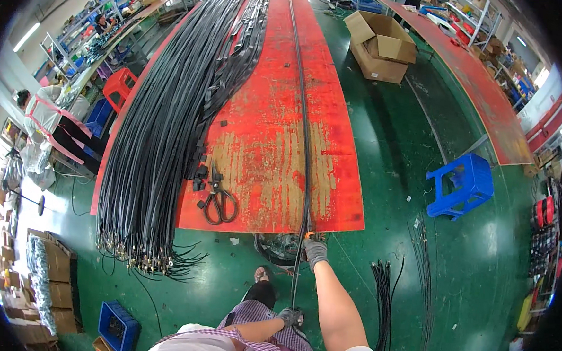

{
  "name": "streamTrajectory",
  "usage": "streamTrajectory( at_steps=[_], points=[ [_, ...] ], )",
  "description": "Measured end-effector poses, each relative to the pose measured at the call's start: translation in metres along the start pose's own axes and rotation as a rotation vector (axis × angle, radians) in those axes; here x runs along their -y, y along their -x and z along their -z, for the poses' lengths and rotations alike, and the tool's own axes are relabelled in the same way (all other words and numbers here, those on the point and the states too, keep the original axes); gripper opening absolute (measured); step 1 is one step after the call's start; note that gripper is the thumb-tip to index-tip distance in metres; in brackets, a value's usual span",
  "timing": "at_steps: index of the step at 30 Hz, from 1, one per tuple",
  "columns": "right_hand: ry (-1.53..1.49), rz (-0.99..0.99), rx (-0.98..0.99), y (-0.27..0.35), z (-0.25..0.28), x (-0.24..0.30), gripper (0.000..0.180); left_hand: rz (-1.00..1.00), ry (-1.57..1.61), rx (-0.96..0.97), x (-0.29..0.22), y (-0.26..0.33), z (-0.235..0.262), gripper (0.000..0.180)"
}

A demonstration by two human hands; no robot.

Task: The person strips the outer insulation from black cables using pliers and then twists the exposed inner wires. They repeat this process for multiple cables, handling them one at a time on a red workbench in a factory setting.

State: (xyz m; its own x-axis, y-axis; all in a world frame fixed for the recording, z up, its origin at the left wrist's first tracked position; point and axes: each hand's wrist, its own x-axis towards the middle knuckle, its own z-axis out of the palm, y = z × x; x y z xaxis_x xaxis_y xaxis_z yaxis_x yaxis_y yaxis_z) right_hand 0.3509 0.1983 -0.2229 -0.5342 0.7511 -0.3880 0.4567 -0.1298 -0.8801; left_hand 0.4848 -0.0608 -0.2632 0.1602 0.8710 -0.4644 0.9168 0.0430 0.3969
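On the red table [331, 198], a long black cable strand [306, 125] runs near the right edge and hangs past the near edge. It looks slim, light and flexible, probably smooth enough to slide; a hold just beyond that edge, with its thin wires kept together, should control it best. The open cardboard box [384, 66] beyond the right edge hides its contents; the blue crate [132, 335] holds dark items too small to identify. The gloved left hand [290, 317] closes around the strand's lower end; the gloved right hand [316, 251] curls beside it, by an orange piece [309, 235], its grip unclear.
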Motion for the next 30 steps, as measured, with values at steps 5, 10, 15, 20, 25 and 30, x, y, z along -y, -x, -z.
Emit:
streamTrajectory(
  at_steps=[5,10,15,20,25,30],
  points=[
    [0.004,-0.042,0.054,0.008,-0.003,0.010,0.016,0.183,0.052,-0.188,0.063,-0.004,0.091,0.029],
    [0.688,0.396,0.085,0.009,-0.033,0.039,0.023,0.676,1.003,0.035,0.135,-0.038,0.188,0.022],
    [0.276,0.337,0.042,-0.014,-0.005,0.001,0.014,0.062,0.023,0.025,0.033,-0.001,0.151,0.028],
    [0.164,-0.052,0.072,0.000,0.004,0.026,0.014,-0.018,-0.046,0.034,0.016,0.026,0.117,0.023],
    [-0.002,0.173,-0.025,0.017,0.017,0.063,0.014,0.046,-0.274,0.107,0.009,0.024,0.093,0.023],
    [-0.224,-0.267,0.038,0.058,0.014,0.110,0.021,0.819,1.224,-0.118,0.012,0.053,0.131,0.032]
  ],
)
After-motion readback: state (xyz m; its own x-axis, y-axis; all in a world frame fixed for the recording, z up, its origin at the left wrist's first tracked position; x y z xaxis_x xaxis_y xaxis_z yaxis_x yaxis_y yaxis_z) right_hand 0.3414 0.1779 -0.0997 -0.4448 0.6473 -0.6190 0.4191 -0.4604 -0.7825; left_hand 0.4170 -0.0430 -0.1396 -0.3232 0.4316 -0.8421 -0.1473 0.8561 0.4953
